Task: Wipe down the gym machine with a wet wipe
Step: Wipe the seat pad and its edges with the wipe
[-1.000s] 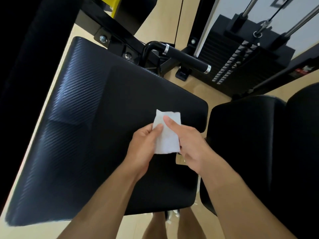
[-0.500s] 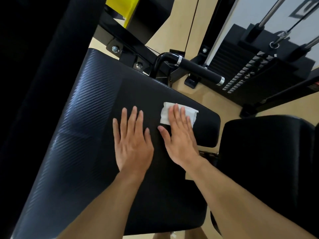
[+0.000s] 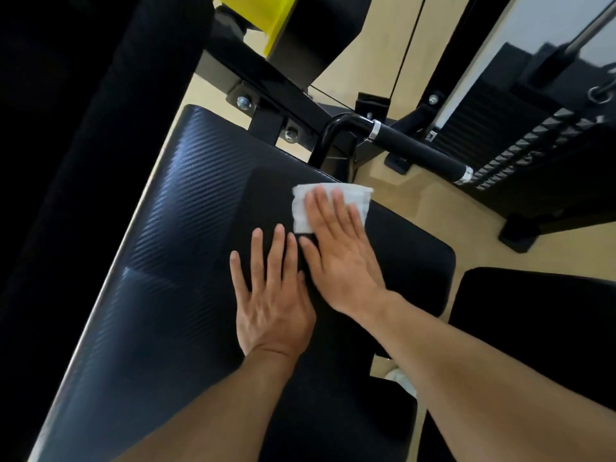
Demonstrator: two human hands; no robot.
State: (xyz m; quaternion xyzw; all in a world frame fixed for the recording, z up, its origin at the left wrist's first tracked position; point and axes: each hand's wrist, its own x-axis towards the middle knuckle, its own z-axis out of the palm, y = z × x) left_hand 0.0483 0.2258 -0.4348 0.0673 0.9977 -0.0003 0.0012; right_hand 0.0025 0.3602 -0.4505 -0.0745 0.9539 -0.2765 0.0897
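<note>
Head view: my right hand (image 3: 336,251) presses the wet wipe (image 3: 328,203) flat on the far seat pad (image 3: 160,261); left hand (image 3: 270,301) rests spread beside it.

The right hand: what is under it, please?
Under the right hand lies the white wet wipe, pressed flat on the black seat pad. The wipe's middle is covered by fingers.

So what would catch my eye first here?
Probably the white wipe, bright against the black seat pad, pressed flat under the right hand near the pad's far edge. The left hand lies flat beside it. A yellow panel shows at the top.
</note>
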